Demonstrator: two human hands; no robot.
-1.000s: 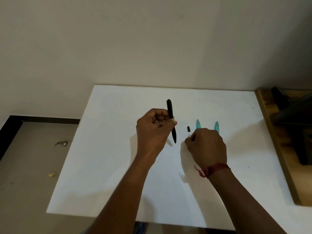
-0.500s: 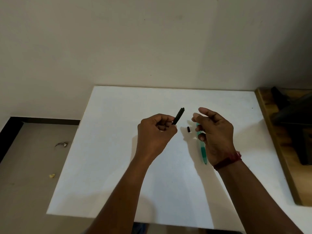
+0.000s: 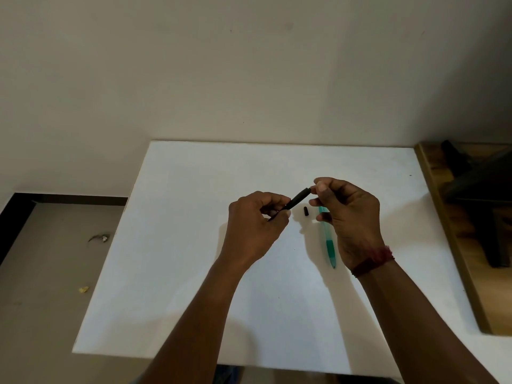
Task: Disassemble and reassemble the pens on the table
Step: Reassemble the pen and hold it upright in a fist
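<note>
Left hand [image 3: 255, 217]: grips the lower end of the black pen [image 3: 297, 198], held tilted above the table [image 3: 194, 245].
Right hand [image 3: 352, 214]: thumb and forefinger pinch the black pen at its upper end.
Small black part [image 3: 306, 211]: lies on the table between the hands.
Teal pen [image 3: 328, 242]: lies on the table, partly hidden under the right hand.

left hand [image 3: 253, 220] grips black pen [image 3: 295, 201] | right hand [image 3: 350, 214] pinches its end | teal pen [image 3: 328, 239] on table [image 3: 194, 273]

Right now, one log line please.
left hand grips black pen | right hand pinches its end | black cap, teal pen on table
</note>
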